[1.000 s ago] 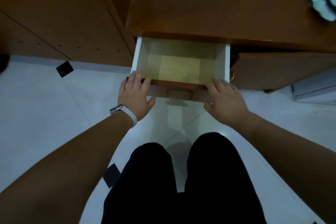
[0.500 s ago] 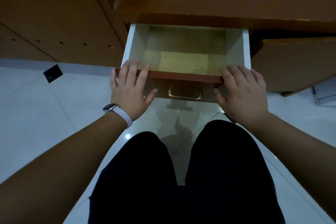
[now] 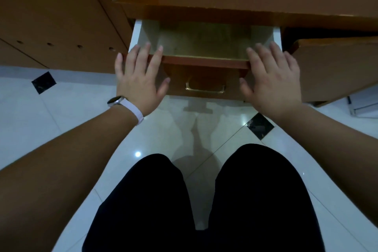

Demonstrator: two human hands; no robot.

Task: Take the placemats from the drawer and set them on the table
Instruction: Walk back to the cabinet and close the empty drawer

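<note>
Head view: left hand (image 3: 137, 80), right hand (image 3: 273, 82) flat, fingers spread, grasping nothing, on drawer (image 3: 204, 63) front edge. Placemats not visible inside. Advice: push evenly, both sides.

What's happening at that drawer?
A person stands over a wooden drawer with both hands flat on its front edge, the left hand at the left corner and the right hand at the right. The drawer is partly open, and the part that shows looks empty; no placemats are in view. A brass handle sits between the hands.
</note>
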